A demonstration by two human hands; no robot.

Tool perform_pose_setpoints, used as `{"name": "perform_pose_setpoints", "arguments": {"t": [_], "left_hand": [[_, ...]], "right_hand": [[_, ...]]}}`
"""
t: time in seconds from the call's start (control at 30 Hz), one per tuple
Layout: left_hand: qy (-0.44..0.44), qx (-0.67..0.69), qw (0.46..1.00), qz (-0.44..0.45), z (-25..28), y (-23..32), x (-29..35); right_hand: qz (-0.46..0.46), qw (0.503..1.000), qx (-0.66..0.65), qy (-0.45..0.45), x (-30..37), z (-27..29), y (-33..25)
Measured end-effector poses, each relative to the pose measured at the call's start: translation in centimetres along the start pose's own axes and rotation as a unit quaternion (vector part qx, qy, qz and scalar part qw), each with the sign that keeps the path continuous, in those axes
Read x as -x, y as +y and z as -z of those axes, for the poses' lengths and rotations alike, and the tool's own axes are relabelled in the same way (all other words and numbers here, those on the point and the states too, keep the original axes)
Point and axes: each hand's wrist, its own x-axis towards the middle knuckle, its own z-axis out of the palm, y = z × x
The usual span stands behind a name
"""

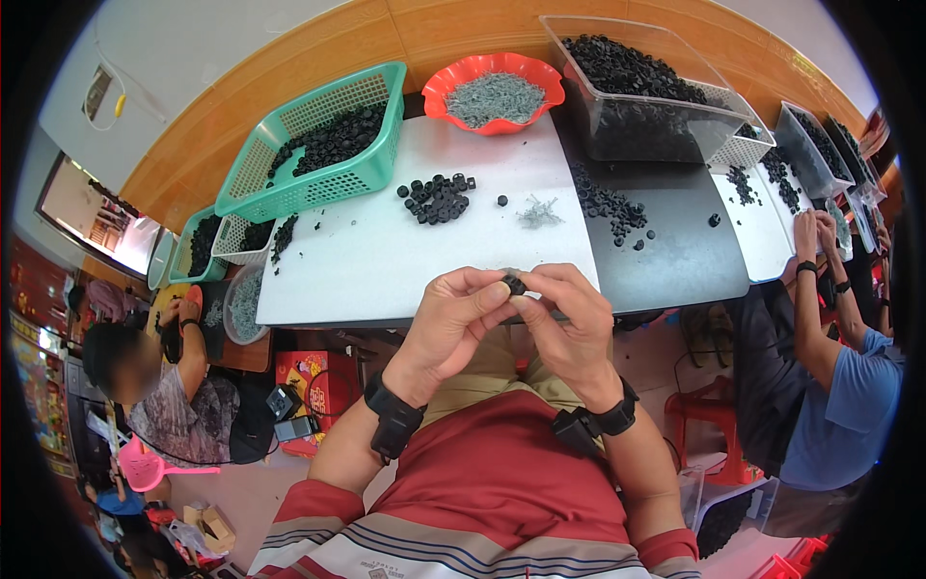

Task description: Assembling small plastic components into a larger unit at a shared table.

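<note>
Left hand (451, 317): thumb and fingertips pinching a black part (515, 286), gripping from its 9 o'clock side.
Right hand (567, 318): thumb and finger on the same part from 3 o'clock, so both my hands are busy.
Black part: between my fingertips, at the 6 o'clock edge of the white board (352, 275). My fingers cover most of it, so can't tell if there's a pin in it.
Pile (439, 200): bunch of black pieces at 11 o'clock from my fingers. Done or waiting? Too small to tell, tbh.
Loner (502, 201): one piece sitting apart at 12 o'clock.
Pins (539, 214): little grey heap between 12 and 1, so I'd say plenty left.
Red bowl (497, 127): 12 o'clock, farther off, loaded with more pins.
Green basket (333, 185): 10 o'clock, lots of black bits inside.
Clear bin (632, 130): 1 o'clock, heaped with black bits. Looks nowhere near finished imo.
</note>
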Motion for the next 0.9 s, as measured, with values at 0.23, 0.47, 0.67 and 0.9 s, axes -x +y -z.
{"name": "perform_pose_setpoints", "arguments": {"t": [0.23,0.47,0.67,0.9], "left_hand": [[0.005,-0.001,1.0,-0.003,-0.6,-0.4,0.2],[0.018,-0.002,1.0,0.0,-1.3,-0.6,0.3],[0.013,0.0,1.0,0.002,-1.4,-0.7,0.4],[0.013,-0.002,1.0,-0.001,-1.7,-0.8,0.4]], "right_hand": [[0.018,1.0,-0.006,0.014,0.2,0.2,0.3],[0.018,1.0,-0.005,0.024,0.4,0.3,0.4],[0.02,0.999,-0.001,0.026,0.4,0.4,0.5],[0.045,0.998,0.018,0.033,0.2,0.5,0.3]]}}
